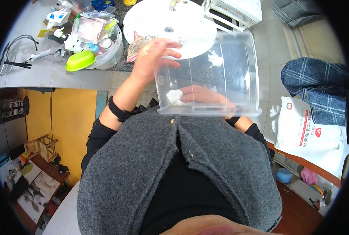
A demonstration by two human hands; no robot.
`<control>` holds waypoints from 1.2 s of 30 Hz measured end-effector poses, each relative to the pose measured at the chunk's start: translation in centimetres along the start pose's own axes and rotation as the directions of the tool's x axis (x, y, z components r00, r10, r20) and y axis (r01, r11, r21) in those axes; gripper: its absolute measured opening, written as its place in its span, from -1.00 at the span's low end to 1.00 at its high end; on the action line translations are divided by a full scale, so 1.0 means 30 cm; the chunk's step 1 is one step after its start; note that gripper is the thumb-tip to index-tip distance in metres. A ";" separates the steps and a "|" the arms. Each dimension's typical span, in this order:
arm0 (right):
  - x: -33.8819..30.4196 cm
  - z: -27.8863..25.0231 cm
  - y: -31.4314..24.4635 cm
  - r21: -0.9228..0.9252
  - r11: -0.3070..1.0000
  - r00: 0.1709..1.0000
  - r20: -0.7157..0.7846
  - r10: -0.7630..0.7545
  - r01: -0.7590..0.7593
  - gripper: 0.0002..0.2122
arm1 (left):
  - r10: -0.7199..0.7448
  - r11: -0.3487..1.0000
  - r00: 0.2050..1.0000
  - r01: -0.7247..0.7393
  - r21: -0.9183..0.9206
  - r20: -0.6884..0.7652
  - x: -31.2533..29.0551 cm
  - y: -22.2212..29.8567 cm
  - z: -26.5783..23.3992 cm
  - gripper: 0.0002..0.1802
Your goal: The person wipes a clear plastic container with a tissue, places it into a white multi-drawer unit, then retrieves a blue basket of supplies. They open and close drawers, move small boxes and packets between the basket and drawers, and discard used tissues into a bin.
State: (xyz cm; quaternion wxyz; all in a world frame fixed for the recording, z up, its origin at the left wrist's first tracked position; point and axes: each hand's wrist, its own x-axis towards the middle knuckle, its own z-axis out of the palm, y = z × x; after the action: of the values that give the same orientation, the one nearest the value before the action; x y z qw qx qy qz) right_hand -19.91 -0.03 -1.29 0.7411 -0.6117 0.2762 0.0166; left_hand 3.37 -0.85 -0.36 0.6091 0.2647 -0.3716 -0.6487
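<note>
A clear plastic box [237,78] is tilted in front of me, partly over the white washbasin [151,23]. My left hand [153,56] grips its left edge, the fingers bent around the plastic and partly seen through it. My right hand [202,95] shows through the clear wall near the box's lower edge. Its fingertips press on a crumpled white wipe [174,97]; whether they are inside the box or behind its wall, I cannot tell. A second white crumpled piece [215,59] shows higher up, within the box's outline.
A clear tub [113,55] of toiletries with a lime-green soap dish [80,60] stands left of the basin. A crumpled patterned cloth [135,47] lies by the basin rim. On the right are a white package [300,129], folded jeans [319,78] and a white rack [237,13].
</note>
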 end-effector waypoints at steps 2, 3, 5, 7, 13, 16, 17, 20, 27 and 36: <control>0.000 -0.070 0.073 -0.078 0.978 0.981 0.020 -0.194 0.195 -0.65 | 0.049 0.998 0.998 -0.047 0.036 -0.047 0.019 0.026 -0.019 -0.62; -0.010 -0.117 0.107 0.080 0.978 0.981 0.020 -0.194 0.192 -0.65 | 0.073 0.995 0.995 -0.068 0.076 -0.067 0.030 0.042 -0.034 -0.63; -0.053 -0.189 0.164 0.128 0.992 0.875 -0.480 0.066 -0.005 -0.72 | 0.134 0.979 0.986 -0.116 0.165 -0.103 0.041 0.062 -0.057 -0.64; -0.135 -0.258 0.168 0.097 0.991 0.686 -0.728 0.004 0.096 -0.76 | 0.113 0.965 0.979 -0.067 0.255 -0.168 0.043 0.072 -0.075 -0.62; -0.267 -0.250 -0.047 -0.323 0.851 0.094 -0.915 -0.393 0.415 -0.76 | 0.160 0.901 0.939 -0.014 0.433 -0.303 0.038 0.045 -0.049 -0.72; -0.194 -0.150 -0.133 -0.827 0.549 0.297 -0.558 -0.775 -0.122 -0.83 | 0.163 0.855 0.944 0.010 0.519 -0.288 0.033 0.026 -0.005 -0.73; -0.136 -0.121 -0.144 -0.856 0.493 0.371 -0.513 -0.774 -0.153 -0.85 | 0.166 0.844 0.947 0.007 0.536 -0.274 0.028 0.017 0.012 -0.73; 0.018 -0.059 -0.138 -0.844 0.399 0.634 -0.534 -0.560 -0.358 -0.83 | 0.174 0.819 0.960 -0.017 0.574 -0.220 0.001 -0.008 0.043 -0.76; 0.101 0.100 -0.015 -0.763 0.601 0.861 -0.120 -0.494 0.239 -0.85 | 0.320 0.687 0.940 -0.141 0.713 -0.121 -0.016 -0.051 0.039 -0.83; 0.005 -0.010 -0.070 0.045 0.962 0.959 -0.103 -0.263 0.268 -0.78 | 0.399 0.598 0.915 -0.216 0.772 -0.054 0.072 -0.050 0.031 -0.87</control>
State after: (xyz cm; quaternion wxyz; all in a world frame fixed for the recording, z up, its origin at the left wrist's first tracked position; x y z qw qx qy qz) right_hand -19.14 -0.88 0.49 0.7401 -0.6214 0.2273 -0.1204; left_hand 1.49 -2.85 -0.78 0.5847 0.4943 -0.5758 -0.2868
